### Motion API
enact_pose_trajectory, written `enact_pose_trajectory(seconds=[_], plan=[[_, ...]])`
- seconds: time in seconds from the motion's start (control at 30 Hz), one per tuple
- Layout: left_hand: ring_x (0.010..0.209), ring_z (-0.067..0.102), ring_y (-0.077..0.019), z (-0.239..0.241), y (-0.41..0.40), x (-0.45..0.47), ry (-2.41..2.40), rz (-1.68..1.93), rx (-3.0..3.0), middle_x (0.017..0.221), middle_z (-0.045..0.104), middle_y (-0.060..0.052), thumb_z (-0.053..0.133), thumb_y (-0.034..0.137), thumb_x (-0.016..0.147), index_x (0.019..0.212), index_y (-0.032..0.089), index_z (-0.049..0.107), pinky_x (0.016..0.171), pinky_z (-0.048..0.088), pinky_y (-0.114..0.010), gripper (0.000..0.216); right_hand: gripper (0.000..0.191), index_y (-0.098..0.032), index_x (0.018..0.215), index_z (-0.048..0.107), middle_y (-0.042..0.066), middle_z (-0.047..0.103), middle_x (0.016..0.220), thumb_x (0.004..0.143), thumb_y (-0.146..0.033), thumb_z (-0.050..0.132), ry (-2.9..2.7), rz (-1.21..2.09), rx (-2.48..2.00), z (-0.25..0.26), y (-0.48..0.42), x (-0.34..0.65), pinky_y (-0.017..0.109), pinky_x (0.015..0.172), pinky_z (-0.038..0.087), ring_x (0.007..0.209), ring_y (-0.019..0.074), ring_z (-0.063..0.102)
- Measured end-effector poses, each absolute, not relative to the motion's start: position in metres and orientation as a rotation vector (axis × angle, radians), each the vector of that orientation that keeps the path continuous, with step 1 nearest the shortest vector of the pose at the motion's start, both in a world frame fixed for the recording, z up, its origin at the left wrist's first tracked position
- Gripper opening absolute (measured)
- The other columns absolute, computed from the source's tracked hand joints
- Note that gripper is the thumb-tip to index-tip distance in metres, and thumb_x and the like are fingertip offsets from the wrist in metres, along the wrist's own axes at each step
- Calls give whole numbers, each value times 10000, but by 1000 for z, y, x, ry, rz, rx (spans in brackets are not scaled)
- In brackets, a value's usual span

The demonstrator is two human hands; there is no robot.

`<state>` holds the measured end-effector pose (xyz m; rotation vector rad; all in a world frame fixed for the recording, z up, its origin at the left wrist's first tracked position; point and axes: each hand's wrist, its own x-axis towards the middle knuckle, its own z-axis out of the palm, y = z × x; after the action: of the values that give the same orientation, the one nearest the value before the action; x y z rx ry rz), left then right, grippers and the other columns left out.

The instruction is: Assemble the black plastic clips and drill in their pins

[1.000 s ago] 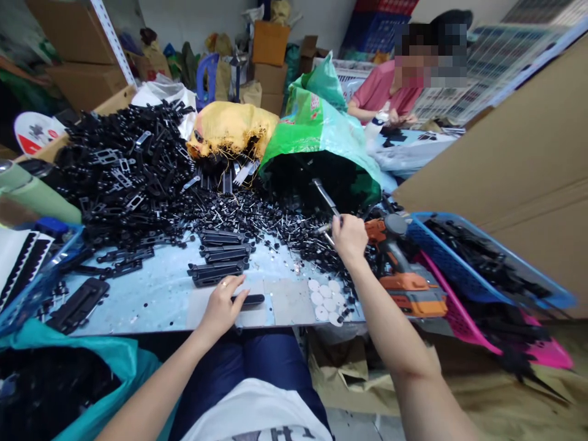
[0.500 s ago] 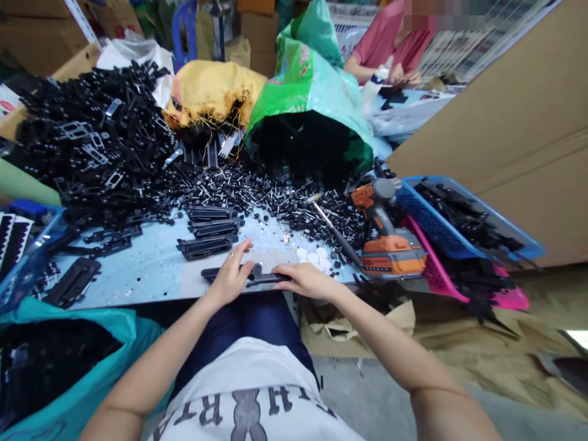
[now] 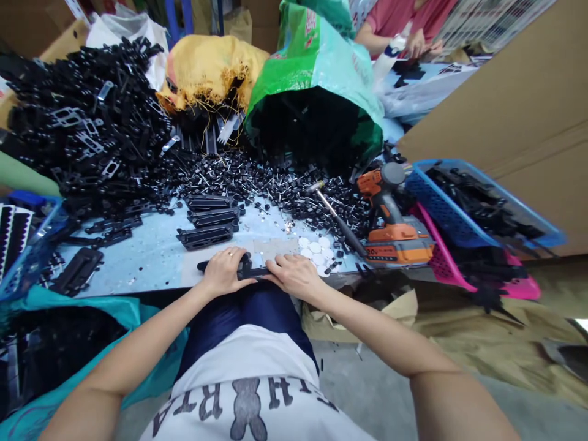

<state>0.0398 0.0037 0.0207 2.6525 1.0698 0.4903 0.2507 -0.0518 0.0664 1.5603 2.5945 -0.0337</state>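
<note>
A long black plastic part (image 3: pixel 258 271) lies crosswise at the table's front edge, between my two hands. My left hand (image 3: pixel 226 268) is closed round its left portion, with the thumb along the near side. Fingers of my right hand (image 3: pixel 294 273) press down on its right end, which they mostly cover. Just beyond my left hand, several similar black plastic parts (image 3: pixel 209 234) lie stacked in a row. White round discs (image 3: pixel 316 247) sit past my right hand, near a hammer (image 3: pixel 337 220) with a dark grip.
An orange cordless drill (image 3: pixel 390 226) stands right of the hammer, beside a blue basket (image 3: pixel 487 184) and a pink basket (image 3: pixel 452 269). Small pins (image 3: pixel 275 190) and black parts (image 3: pixel 92 128) pile up behind. A green sack (image 3: pixel 285 92) gapes open. Another person's hands (image 3: pixel 420 46) work at the back.
My left hand has lowered and closed round the black part. My right hand has moved left along it, its fingers now on top. The camera view has tilted down slightly.
</note>
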Motion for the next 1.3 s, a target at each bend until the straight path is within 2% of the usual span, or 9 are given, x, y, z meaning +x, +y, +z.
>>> enact_pose_trajectory(seconds=[0.17, 0.37, 0.5, 0.57, 0.7, 0.8, 0.93, 1.1, 1.3], plan=[[837, 604, -223, 15, 4, 34, 1037, 651, 2644, 886, 625, -85, 549, 522, 784, 1022, 167, 533, 719, 480, -329, 428, 375, -179, 1022, 539, 86, 585, 869, 948, -436, 276, 2637, 68, 1538, 79, -46, 247, 294, 658, 276, 784, 185, 534], [930, 568, -240, 28, 14, 50, 1037, 396, 2613, 978, 612, -100, 525, 590, 770, 1118, 169, 509, 782, 451, -341, 546, 427, -159, 951, 577, 87, 588, 833, 927, -491, 309, 2741, -89, 1457, 59, -26, 268, 281, 661, 302, 767, 175, 529], [1113, 459, -255, 39, 61, 97, 1050, 388, 2688, 1211, 532, -123, 392, 301, 902, 1278, 193, 412, 885, 370, -391, 392, 447, -157, 919, 603, 84, 599, 837, 910, -516, 336, 2726, -164, 1581, 37, -30, 291, 284, 695, 349, 818, 189, 527], [1065, 476, -268, 40, 94, 123, 1170, 335, 2725, 1111, 579, -150, 345, 136, 885, 1222, 157, 478, 870, 348, -427, 363, 417, -168, 963, 600, 85, 606, 895, 918, -490, 340, 2723, -171, 1667, 32, -32, 301, 291, 732, 372, 872, 197, 520], [1008, 500, -275, 40, 135, 152, 1172, 240, 2761, 934, 620, -173, 370, 36, 829, 909, 90, 620, 873, 333, -440, 268, 314, -166, 1082, 559, 109, 591, 1006, 937, -353, 351, 2578, -20, 2091, 34, -9, 308, 319, 803, 398, 957, 218, 487], [1017, 505, -257, 45, 129, 144, 1155, 308, 2762, 994, 605, -164, 379, 44, 828, 933, 91, 604, 867, 365, -402, 253, 277, -148, 1136, 521, 135, 560, 1075, 911, -217, 375, 2385, 131, 2333, 38, 29, 305, 328, 814, 401, 988, 236, 463], [931, 552, -201, 60, 91, 88, 1191, 583, 2581, 1004, 602, -110, 435, 179, 867, 1048, 118, 565, 835, 428, -325, 231, 325, -118, 1142, 504, 157, 582, 994, 857, -70, 354, 2251, 78, 2260, 40, 62, 302, 319, 735, 406, 944, 246, 479], [829, 589, -179, 61, 39, 2, 1376, 705, 2354, 864, 620, -63, 420, 310, 897, 982, 164, 616, 774, 461, -296, 258, 244, -140, 1048, 565, 123, 589, 969, 827, -173, 470, 2470, -91, 2195, 35, 50, 310, 301, 748, 423, 898, 223, 527], [780, 585, -182, 43, 15, -17, 1498, 556, 2428, 839, 607, -69, 367, 301, 921, 923, 165, 616, 720, 455, -295, 283, 166, -169, 892, 637, 75, 578, 919, 819, -217, 496, 2831, -732, 2222, 46, 17, 295, 268, 675, 476, 757, 151, 570]])
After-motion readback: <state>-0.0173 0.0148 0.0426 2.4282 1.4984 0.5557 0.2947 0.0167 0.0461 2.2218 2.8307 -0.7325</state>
